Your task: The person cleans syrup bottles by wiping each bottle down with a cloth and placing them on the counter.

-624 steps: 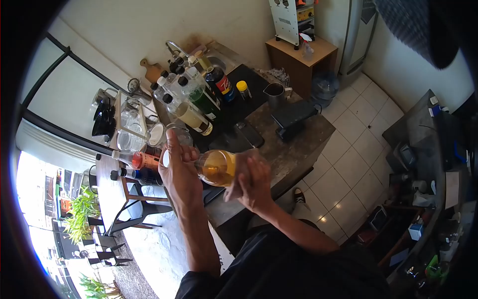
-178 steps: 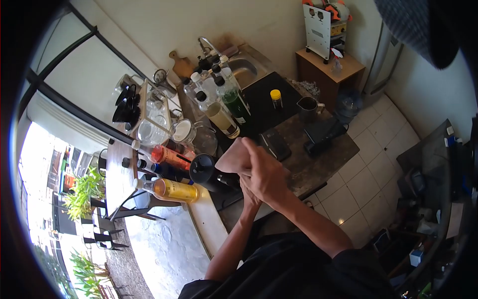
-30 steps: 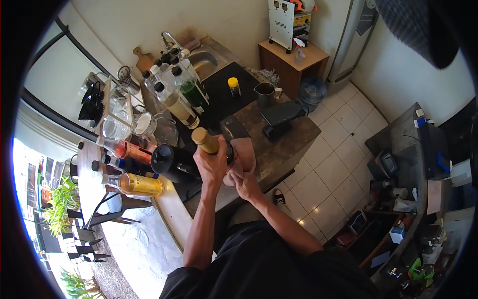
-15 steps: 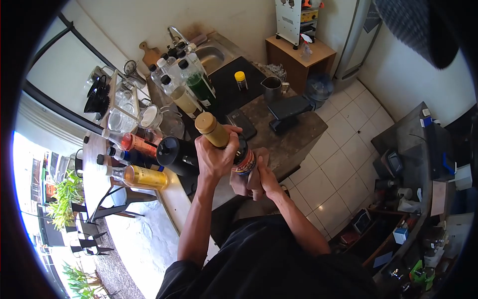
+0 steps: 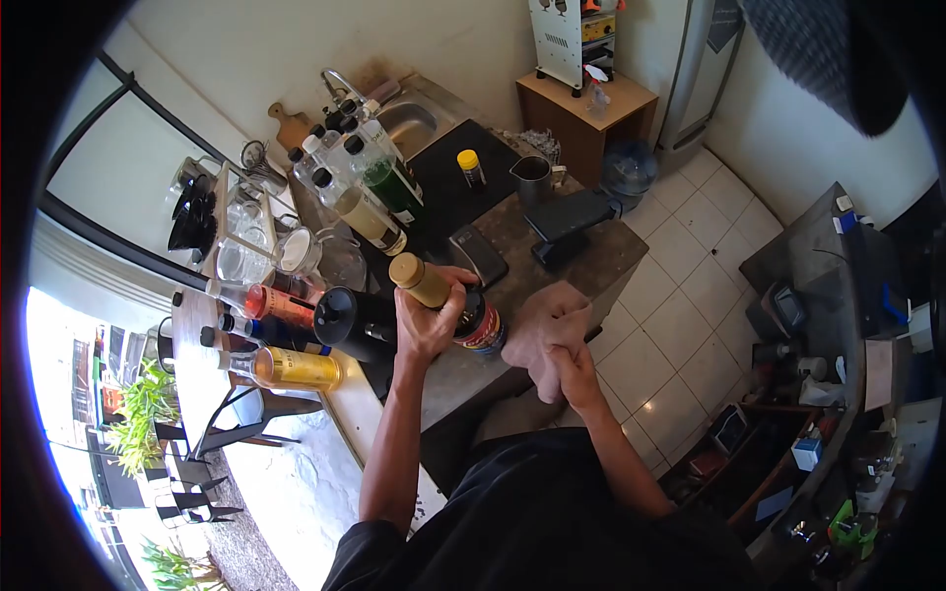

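While the left hand [image 5: 431,320] has its fingers closed around the neck of a dark bottle [image 5: 480,330], the right hand [image 5: 572,374] grips a bunched pinkish cloth [image 5: 544,330] just beside the labelled body. And it's a high grip, that left one, right below the gold top [image 5: 419,281] — probably chosen to steady the bottle and leave the red-and-blue label uncovered. The bottle leans, top towards the left arm, base towards the cloth, over the near side of the counter [image 5: 603,264]; whether its base touches anything, I can't tell. Right fingers are curled into the fabric, gathering one end so the rest spreads loose (whether its edge brushes the glass is hard to say).

Moving outward, the black canister [image 5: 338,320] stands close by the left hand, and a dark phone-like slab [image 5: 479,256] lies flat beyond the bottle. Further back, the green bottle [image 5: 392,187] and pale yellow bottle [image 5: 367,222] stand in a tight cluster, perhaps grouped to save room — the yellow-capped jar [image 5: 471,169] and metal pitcher [image 5: 533,182] sit apart from them. Over on the left, the amber bottle [image 5: 296,369] is beside the canister, within easy reach.
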Tool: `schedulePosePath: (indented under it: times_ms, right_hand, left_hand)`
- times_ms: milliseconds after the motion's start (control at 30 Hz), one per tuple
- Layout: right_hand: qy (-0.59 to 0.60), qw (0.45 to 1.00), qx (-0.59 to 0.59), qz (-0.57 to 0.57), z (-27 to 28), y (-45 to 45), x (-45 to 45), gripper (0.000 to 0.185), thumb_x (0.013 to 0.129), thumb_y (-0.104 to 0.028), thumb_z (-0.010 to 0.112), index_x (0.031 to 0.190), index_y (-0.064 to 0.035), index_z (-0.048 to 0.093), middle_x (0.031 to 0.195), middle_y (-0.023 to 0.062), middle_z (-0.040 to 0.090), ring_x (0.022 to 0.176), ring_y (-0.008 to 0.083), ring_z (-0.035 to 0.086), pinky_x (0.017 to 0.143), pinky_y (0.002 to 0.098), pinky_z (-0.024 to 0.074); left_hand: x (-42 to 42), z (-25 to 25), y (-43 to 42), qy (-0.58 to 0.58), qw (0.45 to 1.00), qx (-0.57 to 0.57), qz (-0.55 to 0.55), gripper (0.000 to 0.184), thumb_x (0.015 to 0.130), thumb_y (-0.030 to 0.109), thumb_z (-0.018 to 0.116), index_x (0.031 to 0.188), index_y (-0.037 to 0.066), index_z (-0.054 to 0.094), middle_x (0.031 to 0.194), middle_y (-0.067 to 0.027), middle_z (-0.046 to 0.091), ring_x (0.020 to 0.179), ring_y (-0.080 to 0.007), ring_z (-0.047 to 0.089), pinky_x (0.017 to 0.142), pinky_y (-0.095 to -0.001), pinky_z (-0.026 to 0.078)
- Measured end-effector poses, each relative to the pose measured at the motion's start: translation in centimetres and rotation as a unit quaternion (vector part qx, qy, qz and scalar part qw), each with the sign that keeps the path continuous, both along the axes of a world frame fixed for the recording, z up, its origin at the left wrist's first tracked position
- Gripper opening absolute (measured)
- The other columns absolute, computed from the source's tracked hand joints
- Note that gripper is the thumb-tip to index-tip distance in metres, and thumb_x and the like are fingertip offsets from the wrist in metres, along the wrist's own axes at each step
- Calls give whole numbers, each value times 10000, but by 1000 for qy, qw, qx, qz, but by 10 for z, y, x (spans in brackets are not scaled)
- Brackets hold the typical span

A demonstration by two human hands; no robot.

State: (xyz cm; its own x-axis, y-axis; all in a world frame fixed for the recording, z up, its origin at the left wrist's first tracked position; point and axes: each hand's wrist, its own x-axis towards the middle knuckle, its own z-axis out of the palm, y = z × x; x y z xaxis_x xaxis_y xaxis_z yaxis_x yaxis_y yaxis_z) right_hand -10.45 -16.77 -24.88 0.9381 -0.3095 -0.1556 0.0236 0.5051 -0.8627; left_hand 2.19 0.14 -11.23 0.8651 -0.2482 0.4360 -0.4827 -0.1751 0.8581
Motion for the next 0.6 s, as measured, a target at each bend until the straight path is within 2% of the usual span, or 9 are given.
schedulePosePath:
  times_ms: [67, 200, 267, 600]
  right_hand:
    - [-25, 998, -17, 50, 8, -7, 3, 289, 899, -133, 585, 1135, 32, 564, 982, 48, 606, 910, 101, 553, 803, 255, 458]
    - [-39, 995, -61, 67, 14, -12, 13, 280, 892, -128, 580, 1118, 36, 565, 967, 45, 608, 897, 100, 553, 791, 252, 456]
    - [-51, 990, -90, 95, 15, -14, 17, 289, 891, -127, 577, 1127, 39, 556, 980, 50, 604, 904, 100, 551, 798, 255, 457]
    - [-52, 995, -77, 29, 28, -8, 18, 326, 887, -136, 591, 1149, 54, 554, 999, 67, 616, 937, 122, 566, 806, 265, 458]
  left_hand:
    - [0, -5, 1, 20, 999, -19, -17, 48, 779, 33, 601, 774, -14, 591, 858, -142, 715, 829, -227, 688, 788, -354, 534]
    - [-1, -14, 1, 27, 999, -13, -14, 45, 775, 28, 601, 767, -15, 592, 857, -148, 712, 835, -226, 685, 793, -356, 532]
    - [0, -18, 3, 33, 999, 14, -34, 49, 802, 30, 590, 832, 8, 558, 896, -157, 694, 901, -237, 666, 861, -386, 513]
    - [3, -30, 6, 37, 999, 10, -32, 33, 801, 8, 578, 828, 9, 558, 875, -157, 691, 917, -242, 669, 866, -391, 513]
